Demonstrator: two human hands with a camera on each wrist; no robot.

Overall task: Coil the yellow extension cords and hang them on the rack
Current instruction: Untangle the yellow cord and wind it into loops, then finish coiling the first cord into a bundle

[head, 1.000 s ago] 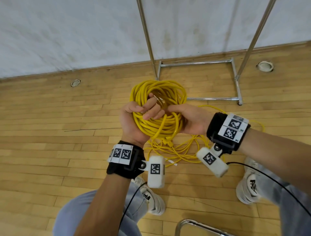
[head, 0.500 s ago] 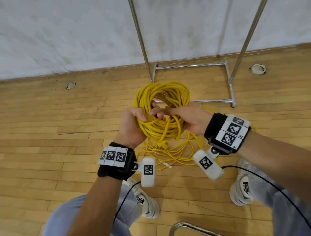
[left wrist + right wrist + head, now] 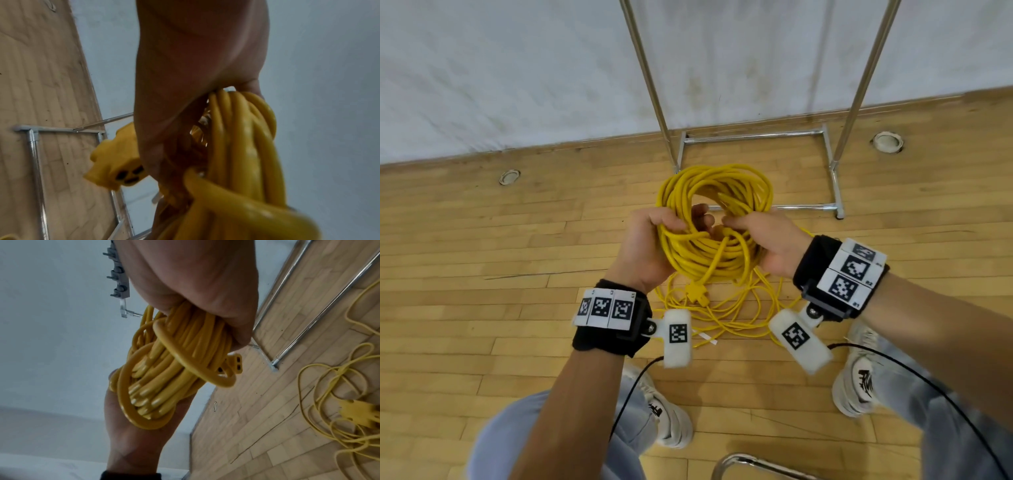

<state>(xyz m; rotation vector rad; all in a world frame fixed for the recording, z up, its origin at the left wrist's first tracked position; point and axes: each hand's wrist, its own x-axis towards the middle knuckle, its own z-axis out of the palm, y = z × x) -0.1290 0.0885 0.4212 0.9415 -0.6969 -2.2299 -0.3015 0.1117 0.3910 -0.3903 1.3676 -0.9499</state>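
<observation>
A thick coil of yellow extension cord (image 3: 717,219) is held up between both hands in the head view. My left hand (image 3: 650,246) grips the coil's left side, fingers curled round the strands (image 3: 236,146). My right hand (image 3: 763,240) grips the right side, fingers wrapped round the bundle (image 3: 185,356). A yellow socket end (image 3: 115,164) hangs by the left palm. A second yellow cord (image 3: 726,308) lies loose on the floor below, with its plug (image 3: 697,294). The metal rack (image 3: 835,164) stands just beyond the coil.
The rack's two uprights (image 3: 650,85) rise against a white wall, its base frame (image 3: 753,137) on the wooden floor. Grey hooks (image 3: 119,280) show at the rack's top. My shoes (image 3: 859,373) stand near the loose cord. A curved metal tube (image 3: 753,464) lies at the bottom edge.
Both hands have stayed on the coil and shifted their grip; the left fingers have closed further round the strands. The view has drifted, so the rack sits slightly lower and left.
</observation>
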